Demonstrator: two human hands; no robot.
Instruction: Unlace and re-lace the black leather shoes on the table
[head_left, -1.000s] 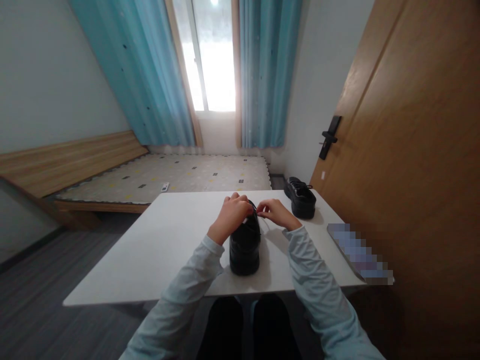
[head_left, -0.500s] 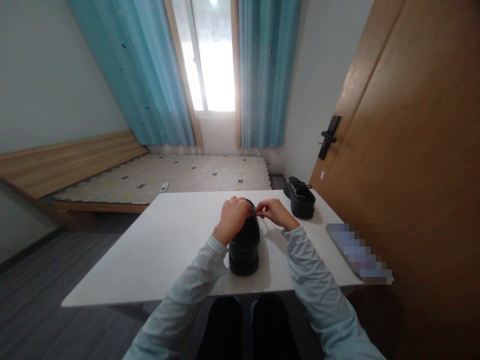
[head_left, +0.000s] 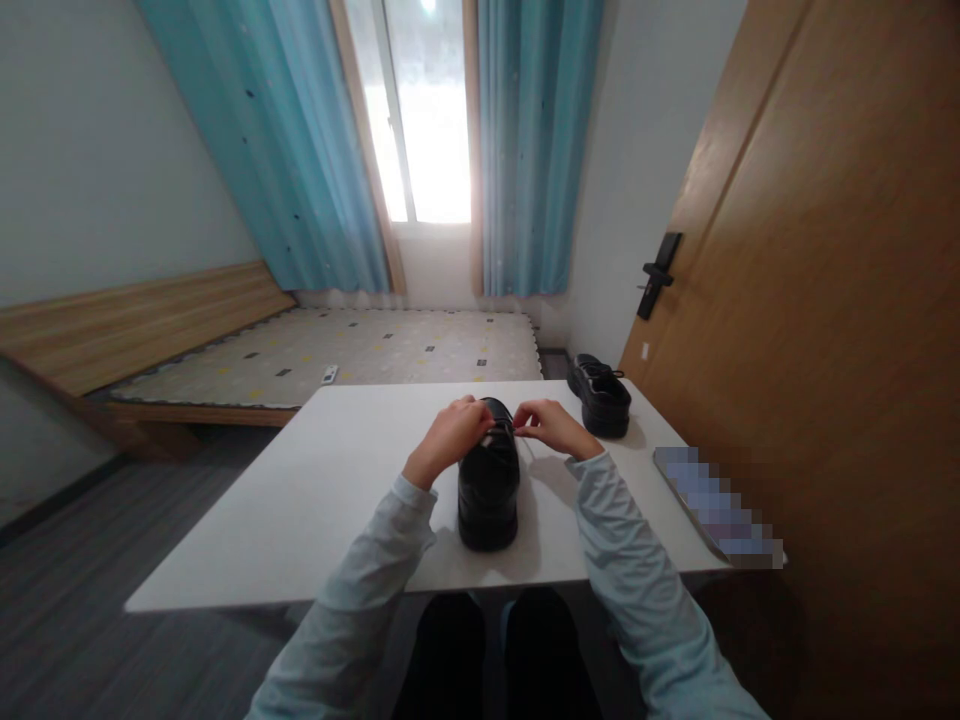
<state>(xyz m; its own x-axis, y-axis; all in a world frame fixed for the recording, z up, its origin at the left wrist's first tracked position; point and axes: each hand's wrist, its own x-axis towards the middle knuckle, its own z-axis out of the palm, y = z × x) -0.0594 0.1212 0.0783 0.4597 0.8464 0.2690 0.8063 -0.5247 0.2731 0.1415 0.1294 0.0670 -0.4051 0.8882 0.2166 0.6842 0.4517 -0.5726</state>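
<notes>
A black lace-up shoe (head_left: 489, 500) stands upright on the white table (head_left: 360, 480), its heel toward me. At its left side, my left hand (head_left: 456, 436) pinches the shoelace near the top of the shoe. Across from it, my right hand (head_left: 553, 425) is closed with its fingertips together on the lace at the shoe's right edge. The lace ends are thin and partly hidden by my fingers. A second black shoe (head_left: 604, 408) rests farther back on the right, untouched.
A flat blurred object (head_left: 716, 505) lies along the table's right edge. Beyond the table is a bed (head_left: 405, 345) with a small white remote (head_left: 329, 374) on it. A wooden door (head_left: 817, 300) stands close on the right.
My left hand has moved a little left and down, from over the shoe's opening to its left side. My right hand has hardly moved. The shoe stays in place.
</notes>
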